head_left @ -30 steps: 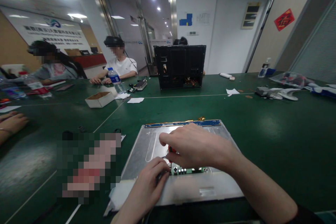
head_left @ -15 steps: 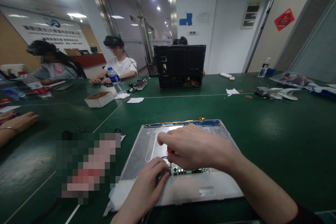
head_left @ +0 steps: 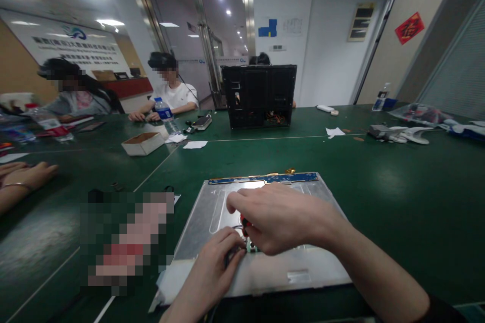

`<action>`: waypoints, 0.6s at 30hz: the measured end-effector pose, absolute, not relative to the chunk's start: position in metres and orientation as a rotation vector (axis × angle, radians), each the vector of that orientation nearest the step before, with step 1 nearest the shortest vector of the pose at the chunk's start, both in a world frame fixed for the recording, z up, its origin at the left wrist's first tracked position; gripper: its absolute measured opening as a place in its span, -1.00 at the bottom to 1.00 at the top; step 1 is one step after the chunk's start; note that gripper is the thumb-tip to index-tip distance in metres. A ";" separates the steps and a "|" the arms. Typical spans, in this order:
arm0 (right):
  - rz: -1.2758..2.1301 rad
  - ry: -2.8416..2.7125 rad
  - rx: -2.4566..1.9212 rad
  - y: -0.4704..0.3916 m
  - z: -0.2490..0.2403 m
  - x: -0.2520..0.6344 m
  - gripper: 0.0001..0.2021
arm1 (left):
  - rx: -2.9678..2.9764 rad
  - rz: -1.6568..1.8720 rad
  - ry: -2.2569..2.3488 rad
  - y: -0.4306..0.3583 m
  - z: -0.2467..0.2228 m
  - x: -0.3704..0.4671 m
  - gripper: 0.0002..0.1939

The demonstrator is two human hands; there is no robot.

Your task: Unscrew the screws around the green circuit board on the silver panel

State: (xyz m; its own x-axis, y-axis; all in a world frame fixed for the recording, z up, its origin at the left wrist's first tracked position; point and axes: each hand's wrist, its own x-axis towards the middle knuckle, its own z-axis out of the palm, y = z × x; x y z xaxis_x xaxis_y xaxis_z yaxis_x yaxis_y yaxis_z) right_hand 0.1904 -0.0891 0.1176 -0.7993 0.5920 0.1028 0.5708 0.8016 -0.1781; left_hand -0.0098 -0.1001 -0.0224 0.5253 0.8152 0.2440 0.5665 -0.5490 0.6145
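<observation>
A silver flat panel, probably the back of a display point(head_left: 197, 222), lies in front of me, with a blue circuit strip point(head_left: 261, 178) along its far edge. My right hand point(head_left: 280, 217) is curled around the red handle of a screwdriver point(head_left: 245, 222), held upright with its tip down at a small green circuit board point(head_left: 251, 246). Most of the handle and much of that board are hidden behind the hand. At the board's left end, my left hand point(head_left: 223, 257) has thumb and fingers closed around a dark cable point(head_left: 228, 258).
Left of the panel lies a blurred-out pink item point(head_left: 132, 232). A white open box point(head_left: 143, 144), a bottle point(head_left: 166, 115) and a black monitor casing point(head_left: 259, 96) stand farther back. Other people sit opposite; a person's hands point(head_left: 30, 179) rest at the left. Loose parts point(head_left: 397, 133) lie right.
My right hand has dipped slightly toward the panel and now covers more of the green board. My left hand keeps its place.
</observation>
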 end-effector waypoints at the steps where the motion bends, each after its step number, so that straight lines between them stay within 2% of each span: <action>1: 0.211 -2.838 -0.924 -0.089 0.117 0.190 -0.71 | 2.303 0.712 1.130 -0.100 -0.022 -0.010 -0.87; 6: 0.090 -2.805 -1.020 -0.087 0.116 0.187 -0.81 | 2.299 0.719 1.149 -0.102 -0.019 -0.009 -0.87; 15: 0.162 -2.835 -0.930 -0.088 0.119 0.188 -0.83 | 2.304 0.747 1.128 -0.101 -0.024 -0.011 -0.87; 18: 0.198 -2.835 -0.895 -0.088 0.118 0.190 -0.77 | 2.305 0.732 1.113 -0.101 -0.024 -0.011 -0.87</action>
State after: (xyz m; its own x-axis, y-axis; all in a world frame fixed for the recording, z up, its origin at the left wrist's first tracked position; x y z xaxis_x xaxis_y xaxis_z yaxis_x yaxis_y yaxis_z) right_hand 0.1897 -0.0882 0.1183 -0.8077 0.5785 0.1141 0.5570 0.8120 -0.1741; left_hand -0.0111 -0.1011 -0.0239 0.5272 0.8102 0.2562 0.5565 -0.5570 0.6165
